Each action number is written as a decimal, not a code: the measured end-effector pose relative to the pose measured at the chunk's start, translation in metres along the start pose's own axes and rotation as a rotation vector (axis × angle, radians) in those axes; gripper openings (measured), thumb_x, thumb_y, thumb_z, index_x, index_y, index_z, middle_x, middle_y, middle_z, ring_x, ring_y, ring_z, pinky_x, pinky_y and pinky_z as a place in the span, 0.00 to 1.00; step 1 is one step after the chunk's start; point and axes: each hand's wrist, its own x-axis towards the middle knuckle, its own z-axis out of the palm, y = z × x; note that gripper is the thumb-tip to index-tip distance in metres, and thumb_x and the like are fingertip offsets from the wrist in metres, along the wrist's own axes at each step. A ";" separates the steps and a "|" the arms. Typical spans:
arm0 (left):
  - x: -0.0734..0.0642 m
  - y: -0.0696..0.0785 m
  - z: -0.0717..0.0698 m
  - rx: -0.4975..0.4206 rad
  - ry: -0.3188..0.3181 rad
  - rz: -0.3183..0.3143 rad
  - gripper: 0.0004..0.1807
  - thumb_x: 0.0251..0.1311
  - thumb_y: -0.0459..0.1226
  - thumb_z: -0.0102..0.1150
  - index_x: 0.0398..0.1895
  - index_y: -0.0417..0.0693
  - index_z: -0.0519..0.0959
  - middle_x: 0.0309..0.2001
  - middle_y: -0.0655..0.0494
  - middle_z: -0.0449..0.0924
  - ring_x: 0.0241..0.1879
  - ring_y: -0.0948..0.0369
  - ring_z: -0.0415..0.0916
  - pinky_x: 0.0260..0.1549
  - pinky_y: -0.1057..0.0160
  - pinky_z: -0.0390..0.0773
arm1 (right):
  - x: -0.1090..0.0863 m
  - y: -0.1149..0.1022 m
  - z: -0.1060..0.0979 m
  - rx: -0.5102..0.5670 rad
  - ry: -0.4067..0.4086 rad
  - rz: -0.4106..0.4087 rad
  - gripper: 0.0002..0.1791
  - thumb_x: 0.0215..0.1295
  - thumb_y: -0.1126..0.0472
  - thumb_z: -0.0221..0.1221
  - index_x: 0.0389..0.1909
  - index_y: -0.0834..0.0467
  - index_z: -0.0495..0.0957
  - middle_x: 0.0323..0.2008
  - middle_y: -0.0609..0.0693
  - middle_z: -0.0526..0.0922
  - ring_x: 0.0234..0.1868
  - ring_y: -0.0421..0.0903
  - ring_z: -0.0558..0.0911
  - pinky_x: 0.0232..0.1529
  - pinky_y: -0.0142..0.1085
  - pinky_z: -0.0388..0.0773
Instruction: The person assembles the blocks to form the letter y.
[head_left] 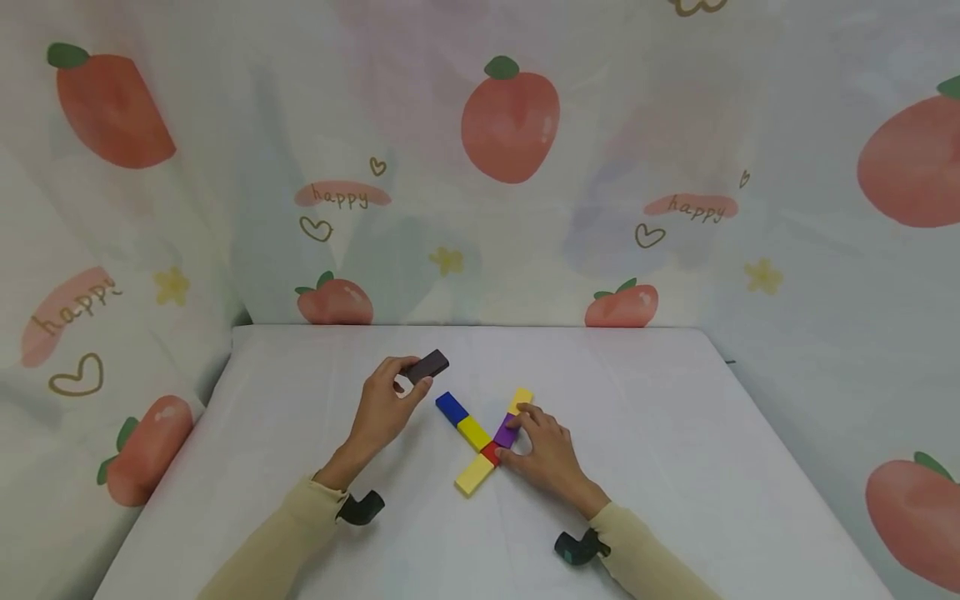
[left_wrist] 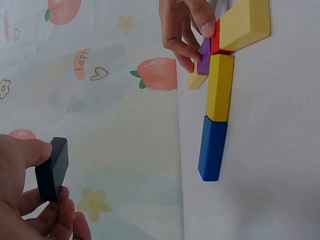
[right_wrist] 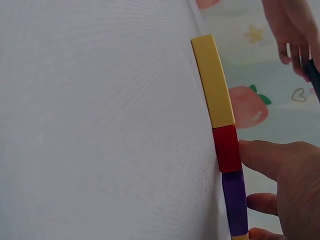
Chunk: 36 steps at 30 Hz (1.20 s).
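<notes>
My left hand (head_left: 380, 408) pinches a dark rectangular block (head_left: 429, 367) between thumb and fingers, held up above the table. To its right, blocks lie in a Y-like shape around a small red block (head_left: 490, 453). One arm has a bright yellow block (head_left: 474, 433) ending in a blue block (head_left: 452, 407). Along the other arm is a purple block (head_left: 506, 430), then a pale yellow block (head_left: 523, 395). A second pale yellow block (right_wrist: 213, 82) extends toward me. My right hand (head_left: 551, 458) rests its thumb against the red block, its fingertips on the purple and far pale yellow blocks.
A white-covered table (head_left: 675, 467) lies under the blocks. Around it hangs a cloth backdrop (head_left: 420, 125) printed with fruit, hearts and flowers. Each wrist wears a dark camera mount, such as the left mount (head_left: 363, 507).
</notes>
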 end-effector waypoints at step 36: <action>-0.031 0.010 -0.005 -0.395 -0.177 -0.349 0.21 0.55 0.32 0.68 0.51 0.45 0.72 0.53 0.45 0.77 0.50 0.54 0.80 0.50 0.58 0.82 | 0.002 0.001 0.001 0.004 -0.005 0.001 0.22 0.53 0.46 0.70 0.47 0.48 0.78 0.68 0.53 0.70 0.67 0.59 0.69 0.64 0.61 0.62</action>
